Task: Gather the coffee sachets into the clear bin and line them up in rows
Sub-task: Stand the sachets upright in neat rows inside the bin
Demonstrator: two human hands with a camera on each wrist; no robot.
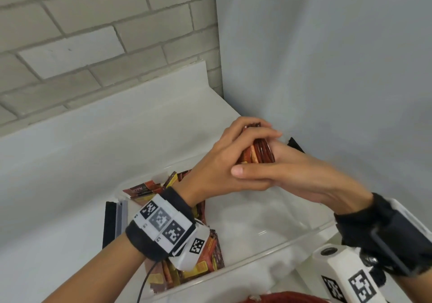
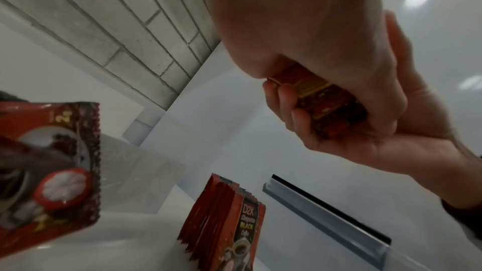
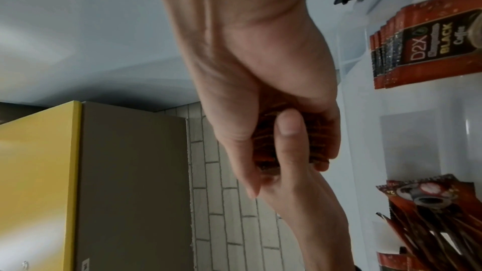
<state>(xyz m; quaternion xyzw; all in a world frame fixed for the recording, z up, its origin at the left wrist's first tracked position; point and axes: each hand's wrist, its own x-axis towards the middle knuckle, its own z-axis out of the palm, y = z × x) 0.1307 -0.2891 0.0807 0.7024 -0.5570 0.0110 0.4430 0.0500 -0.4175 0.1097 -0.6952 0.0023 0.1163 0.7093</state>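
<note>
A stack of coffee sachets [image 1: 258, 152] is held up above the clear bin [image 1: 292, 244], clasped between both hands. The left hand [image 1: 224, 162] is wrapped over the stack from the near-left side, fingers curled across its top; the right hand [image 1: 299, 171] is closed on it from the right, w/ the thumb laid across the left hand's knuckles. In the left wrist view the stack [image 2: 326, 106] is seen edge-on, w/ fingertips [image 2: 287, 98] curled under it. In the right wrist view the sachet edges [image 3: 263, 141] are only partly seen between palm and a thumb [image 3: 288, 127] pressed over them.

Inside the bin, approx. at its left end, more sachets are found: a loose, tilted bunch [image 1: 149, 189] at the far-left corner and another row [image 1: 198, 270] at the near-left corner, partly hidden by the left wrist band [image 1: 163, 223]. One upright pack [image 2: 229, 224] w/ "D2X BLACK Coffee" print is shown standing on the bin floor; a large sachet [image 2: 49, 166] is seen close to the lens, blurred. The rest of the bin floor is seen bare.

The bin is set on a white counter [image 1: 70, 162] in a corner, w/ a grey brick wall [image 1: 93, 34] behind and a plain wall [image 1: 327, 57] to the right. A black-and-grey strip [image 1: 115, 221] lies just beside the bin's left wall. A yellow-edged cabinet [image 3: 78, 182] is seen in the right wrist view.
</note>
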